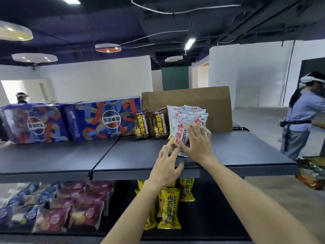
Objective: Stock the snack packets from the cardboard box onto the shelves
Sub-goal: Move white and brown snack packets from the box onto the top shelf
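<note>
Several white snack packets [177, 128] stand in a row on the dark top shelf [133, 155], leaning back toward a brown cardboard box [202, 103]. My right hand [197, 143] lies with spread fingers against the front white packet. My left hand [167, 168] reaches up from below, its fingertips touching that packet's lower left corner near the shelf's front edge. Two brown snack packets [150, 124] stand just left of the white ones.
Blue cola cartons [70, 120] fill the top shelf's left part. On the lower shelf stand yellow packets [169, 210], with pink and blue packets [58, 205] to their left. A person in blue [299, 117] stands at the right by a box of goods [311, 173].
</note>
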A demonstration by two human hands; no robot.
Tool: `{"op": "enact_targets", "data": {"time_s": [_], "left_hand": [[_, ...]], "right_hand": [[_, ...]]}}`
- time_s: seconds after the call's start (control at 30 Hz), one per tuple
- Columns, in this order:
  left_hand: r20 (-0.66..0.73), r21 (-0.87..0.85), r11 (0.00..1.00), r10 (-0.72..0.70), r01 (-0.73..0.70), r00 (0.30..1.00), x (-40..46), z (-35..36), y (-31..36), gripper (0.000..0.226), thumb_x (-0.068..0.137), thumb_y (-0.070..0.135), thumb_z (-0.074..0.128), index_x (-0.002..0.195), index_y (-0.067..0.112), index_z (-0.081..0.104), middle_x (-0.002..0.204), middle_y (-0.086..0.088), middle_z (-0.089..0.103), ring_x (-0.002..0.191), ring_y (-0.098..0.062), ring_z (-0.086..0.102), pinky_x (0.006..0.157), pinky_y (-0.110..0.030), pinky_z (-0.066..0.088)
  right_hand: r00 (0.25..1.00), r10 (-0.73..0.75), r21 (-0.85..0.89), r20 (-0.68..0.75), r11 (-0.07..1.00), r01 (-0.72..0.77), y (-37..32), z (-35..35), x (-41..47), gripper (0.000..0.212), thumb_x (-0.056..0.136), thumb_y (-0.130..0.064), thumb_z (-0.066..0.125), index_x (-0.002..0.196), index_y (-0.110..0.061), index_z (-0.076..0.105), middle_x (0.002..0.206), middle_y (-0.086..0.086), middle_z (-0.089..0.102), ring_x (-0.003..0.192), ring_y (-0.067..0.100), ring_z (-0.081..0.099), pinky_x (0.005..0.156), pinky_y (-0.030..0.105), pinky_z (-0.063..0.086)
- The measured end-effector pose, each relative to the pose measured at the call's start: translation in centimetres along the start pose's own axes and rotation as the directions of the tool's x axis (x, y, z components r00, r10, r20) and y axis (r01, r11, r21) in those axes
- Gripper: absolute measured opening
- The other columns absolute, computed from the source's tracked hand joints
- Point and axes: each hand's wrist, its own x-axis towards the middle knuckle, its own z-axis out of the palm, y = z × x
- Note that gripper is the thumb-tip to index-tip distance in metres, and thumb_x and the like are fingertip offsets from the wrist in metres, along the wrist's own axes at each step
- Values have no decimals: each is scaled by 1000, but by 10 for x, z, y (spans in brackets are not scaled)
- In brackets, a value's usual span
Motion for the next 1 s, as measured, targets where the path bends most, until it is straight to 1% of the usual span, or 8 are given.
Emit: {"op": "enact_targets", "data": {"time_s": [0.1, 0.2, 0.3, 0.5, 0.63, 0.73, 0.9, 1.0], "left_hand": [[-25, 1, 1000, -17, 18, 1000, 4, 2, 1, 56, 96, 43, 44, 149, 28, 32, 160, 1, 11, 145, -22, 15, 114, -44, 31], [-88, -55, 998, -25, 21, 996, 12, 1, 2, 44, 94, 28, 48, 138, 27, 45, 153, 1, 29, 132, -24, 37, 106, -38, 39], [-90, -54, 998, -30, 25, 995, 25, -2, 0, 48, 92, 18, 49, 140, 25, 44, 143, 3, 43, 121, -22, 48, 99, -33, 42], [-48, 67, 997, -25, 28, 999, 31, 14, -2, 60, 95, 39, 43, 152, 25, 29, 150, -1, 34, 126, -25, 41, 103, -40, 42], [-68, 73, 997, -16, 21, 998, 31, 16, -3, 60, 95, 42, 41, 151, 26, 28, 149, 1, 33, 126, -23, 38, 105, -38, 39], [-77, 68, 997, -18, 23, 997, 30, 14, -2, 58, 95, 42, 41, 150, 26, 32, 149, 0, 32, 127, -23, 39, 105, -37, 39], [-118, 106, 994, -20, 33, 993, 25, 12, 0, 54, 94, 43, 39, 145, 26, 39, 140, -2, 39, 120, -23, 41, 98, -38, 42], [-118, 106, 994, 8, 5, 993, 18, 9, 4, 51, 93, 43, 41, 143, 29, 40, 139, -2, 41, 122, -24, 41, 99, -38, 42]], "right_hand": [[996, -59, 38, 71, 998, 56, 0, -4, -4, 60, 90, -59, 46, 134, -19, 49, 134, 5, 48, 123, 27, 47, 97, 43, 46], [980, -70, 106, 188, 993, 50, 4, -11, -2, 59, 93, -52, 53, 141, -19, 45, 146, 3, 40, 133, 24, 41, 102, 41, 43], [958, -114, 124, 262, 989, 84, 7, -17, 7, 60, 95, -43, 57, 145, -15, 40, 152, 5, 35, 138, 23, 37, 107, 38, 38], [942, -136, 89, 308, 989, 114, 5, -14, 17, 63, 98, -32, 56, 151, -12, 30, 158, 5, 28, 144, 24, 29, 113, 38, 31], [942, -108, 101, 319, 992, 79, 6, -4, 14, 63, 101, -29, 50, 155, -15, 19, 162, 5, 15, 148, 22, 19, 115, 39, 27], [956, -98, 102, 277, 992, 72, 3, 1, 9, 63, 101, -24, 48, 155, -13, 18, 162, 8, 16, 149, 23, 16, 118, 37, 21], [970, -76, 106, 231, 993, 52, 0, -6, -14, 62, 97, -23, 54, 152, -15, 26, 161, 6, 19, 147, 24, 22, 115, 39, 27], [972, -49, 110, 229, 994, 24, 4, -18, -31, 57, 95, -27, 57, 147, -19, 35, 158, 2, 27, 142, 24, 31, 108, 42, 38]]}}
